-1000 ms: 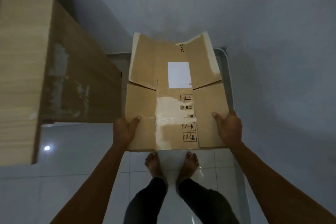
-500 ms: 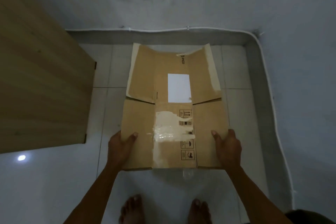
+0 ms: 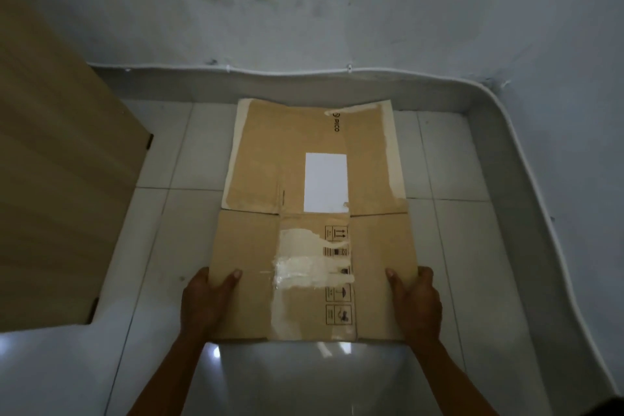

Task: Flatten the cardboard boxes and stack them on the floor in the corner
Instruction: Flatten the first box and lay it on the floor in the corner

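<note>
A flattened brown cardboard box with a white label, torn tape and printed handling symbols lies low over the white tiled floor, its far flaps reaching toward the wall. My left hand grips its near left edge, thumb on top. My right hand grips the near right edge the same way. Whether the box rests fully on the tiles I cannot tell.
A light wooden cabinet stands on the left, close to the box. A grey skirting with a white cable runs along the back wall and curves round the corner on the right. White floor tiles surround the box.
The box has come down from chest height toward the floor and lies flatter. My view has dropped closer to the tiles, and my feet have left the frame.
</note>
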